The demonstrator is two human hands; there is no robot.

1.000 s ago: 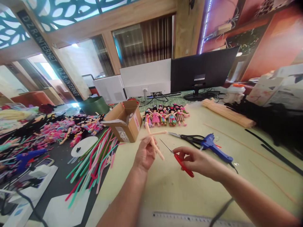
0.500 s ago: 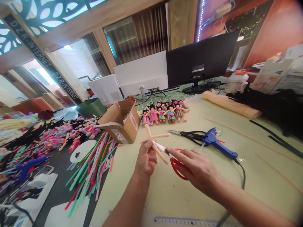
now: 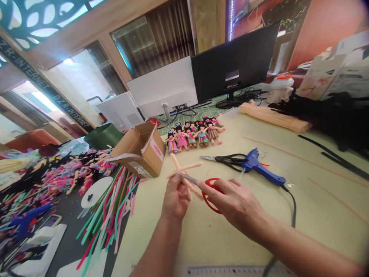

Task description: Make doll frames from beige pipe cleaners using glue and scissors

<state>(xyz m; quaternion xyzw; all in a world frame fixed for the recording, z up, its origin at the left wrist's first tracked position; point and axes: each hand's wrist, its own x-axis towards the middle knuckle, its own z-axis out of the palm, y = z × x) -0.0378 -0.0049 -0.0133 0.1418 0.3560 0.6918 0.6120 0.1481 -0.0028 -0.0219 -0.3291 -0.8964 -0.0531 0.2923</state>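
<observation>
Desk point(image 3: 219, 238): one, pale top, carrying the items below.
Screens: three, along the far side; one black point(image 3: 233, 57), two white point(image 3: 161, 86).
Cardboard box point(image 3: 154, 159): one, flaps open, left of the dolls.
Coloured stems point(image 3: 111, 209): one loose heap at the left; overlapping, number not countable.
Beige bundle point(image 3: 273, 117): one, at the far right.
Dolls point(image 3: 190, 136): one close group beside the box; overlapping, exact number not readable.
Glue guns: two, both blue; one point(image 3: 263, 169) lay right of centre, one point(image 3: 29, 219) at the far left.
Right grip point(image 3: 236, 198): one, clamped on the handles of the red-handled scissors.
Left grip point(image 3: 175, 198): one, clamped on the beige figure, in front of the box.
Scissors: two; the black-handled scissors point(image 3: 227, 158) lay beside the nearer glue gun, the red-handled scissors point(image 3: 205, 191) were held. Their blade lay across the figure at the left fingertips; blade opening could not be told.
Beige figure point(image 3: 188, 167): one, limbs spread, held above the desk.
Change: one second earlier, the red-handled scissors stood apart from the figure; the right grip had since moved closer to the left. Both clamped items remained the same.
</observation>
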